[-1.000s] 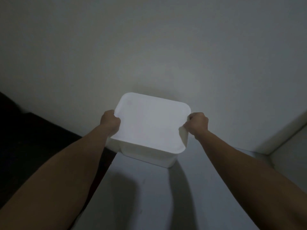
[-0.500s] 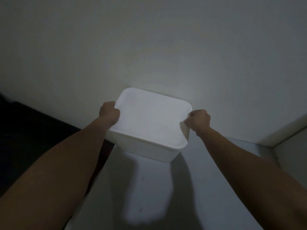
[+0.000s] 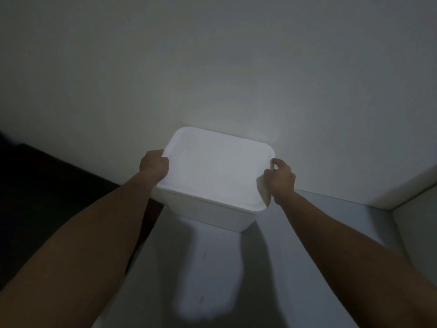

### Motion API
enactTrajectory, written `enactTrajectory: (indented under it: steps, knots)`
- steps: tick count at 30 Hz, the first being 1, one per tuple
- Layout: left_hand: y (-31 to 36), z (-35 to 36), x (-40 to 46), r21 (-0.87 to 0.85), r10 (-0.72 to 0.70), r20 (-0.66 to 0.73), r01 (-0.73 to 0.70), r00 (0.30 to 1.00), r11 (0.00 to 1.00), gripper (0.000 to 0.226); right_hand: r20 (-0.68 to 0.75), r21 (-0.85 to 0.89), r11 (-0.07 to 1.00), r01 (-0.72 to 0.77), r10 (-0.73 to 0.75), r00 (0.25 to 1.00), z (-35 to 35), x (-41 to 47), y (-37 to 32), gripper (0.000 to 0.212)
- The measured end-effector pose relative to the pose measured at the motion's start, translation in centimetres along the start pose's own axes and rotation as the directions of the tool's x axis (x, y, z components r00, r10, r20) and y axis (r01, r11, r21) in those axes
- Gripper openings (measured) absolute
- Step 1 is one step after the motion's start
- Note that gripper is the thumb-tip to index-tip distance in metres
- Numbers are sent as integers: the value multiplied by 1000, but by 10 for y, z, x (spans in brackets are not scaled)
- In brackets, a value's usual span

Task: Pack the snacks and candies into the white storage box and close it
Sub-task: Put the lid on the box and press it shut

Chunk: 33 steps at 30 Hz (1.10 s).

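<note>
The left hand (image 3: 154, 165), just left of centre in the frame, has its fingers curled over the left edge of the lid (image 3: 217, 166) and grips it there. The right hand (image 3: 280, 176), right of centre, pinches the lid's right edge, thumb and fingers bent round the rim; a fold or flap of pale material shows just below that hand, though whether it is part of the lid or a shadowed corner is hard to tell. Both forearms reach in from the bottom corners of the frame.

Between the hands sits the white storage box (image 3: 212, 213), at the centre of the frame, resting on a pale shelf (image 3: 307, 233) and pushed close to the grey wall (image 3: 212, 55) behind it. The lid covers the whole top, so the packing looks finished and the step in hand appears to be the closing itself: seating the lid on the rim. The next move likely calls for even downward pressure along both edges and at the corners, then a check that the near right corner, where the lid seems to ride a little proud, has dropped home.

Much is uncertain. The snacks and candies are not visible; the lid hides the inside entirely. The light is dim, with one bright patch on the lid and shelf, so any catch or lip on the lid cannot be made out. The lower left of the frame is almost black, and the shelf's right end is cut off by a pale panel (image 3: 413, 233).
</note>
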<state>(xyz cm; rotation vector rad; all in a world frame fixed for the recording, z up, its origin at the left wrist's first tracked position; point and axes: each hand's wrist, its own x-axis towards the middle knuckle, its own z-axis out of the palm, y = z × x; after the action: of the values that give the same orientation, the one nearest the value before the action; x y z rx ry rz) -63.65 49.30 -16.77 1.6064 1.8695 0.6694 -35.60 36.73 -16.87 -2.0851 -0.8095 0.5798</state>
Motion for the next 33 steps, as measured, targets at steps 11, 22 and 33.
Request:
enactTrajectory:
  steps: [11, 22, 33]
  knots:
    - [-16, 23, -22, 284, 134, -52, -114, 990, 952, 55, -80, -310, 929, 200, -235, 969, 12, -28, 16, 13]
    - [18, 71, -67, 578, 306, 42, -273, 951, 769, 79, 34, -584, 763, 277, -318, 948, 28, -32, 18, 53]
    - [27, 92, -85, 618, 340, -44, -242, 939, 748, 70, 67, -598, 780, 186, -182, 981, 39, -49, 11, 67]
